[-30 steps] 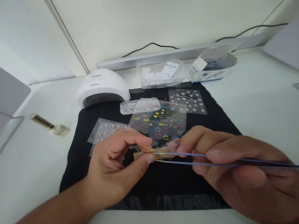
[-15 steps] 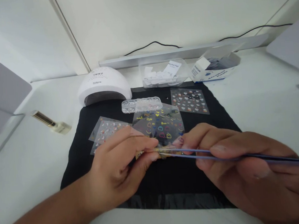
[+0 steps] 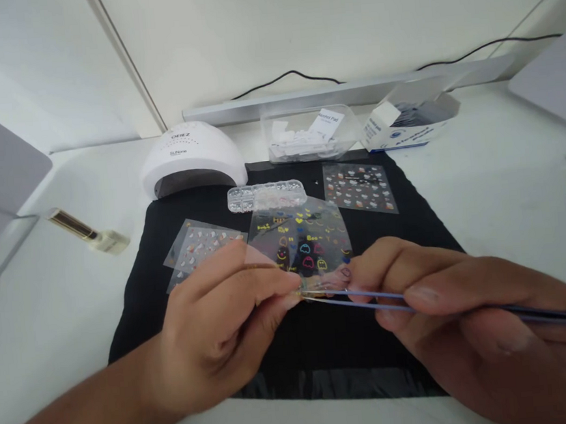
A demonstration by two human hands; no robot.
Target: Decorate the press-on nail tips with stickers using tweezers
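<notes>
A clear sticker sheet (image 3: pixel 309 236) with colourful drawings is held up over the black mat (image 3: pixel 188 376). My left hand (image 3: pixel 223 321) pinches its lower left part between thumb and finger. In my right hand (image 3: pixel 467 315) are blue tweezers (image 3: pixel 383 300), their tips reaching the sheet's lower edge beside my left fingertips. The fingertips of my right hand also touch the sheet's lower right corner. What lies between the tweezer tips is too small to tell.
Behind stand a white lamp (image 3: pixel 193 155), a clear tray of packets (image 3: pixel 310 148) and an open box (image 3: pixel 408 124). Other sticker sheets (image 3: pixel 359 188) and a clear compartment case (image 3: pixel 240 199) rest on the mat. A bottle (image 3: pixel 111 242) lies left.
The sticker sheet is tilted more towards the camera, with more drawings showing. The tweezer tips have shifted slightly down along its lower edge, and my right hand slightly down and right.
</notes>
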